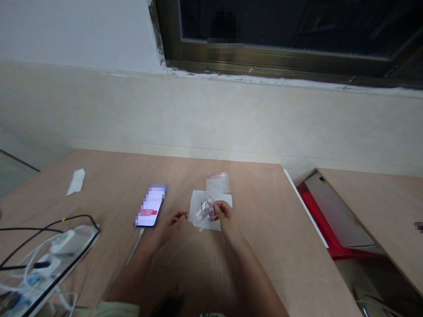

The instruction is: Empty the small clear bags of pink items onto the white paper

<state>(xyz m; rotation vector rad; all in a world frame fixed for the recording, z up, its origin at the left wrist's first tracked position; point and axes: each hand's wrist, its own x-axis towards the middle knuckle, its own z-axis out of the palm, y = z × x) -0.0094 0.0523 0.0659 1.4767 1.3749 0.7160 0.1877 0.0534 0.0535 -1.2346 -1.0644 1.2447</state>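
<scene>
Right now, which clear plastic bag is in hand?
The crumpled clear bag with purplish contents, pinched by the right hand. The other clear bag, red-edged at its top, lies untouched at the far edge of the white paper sheet.

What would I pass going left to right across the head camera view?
Power strip with white plugs, smartphone, left hand, clear plastic bag, right hand, red panel in the gap between the tables, second wooden tabletop.
</scene>
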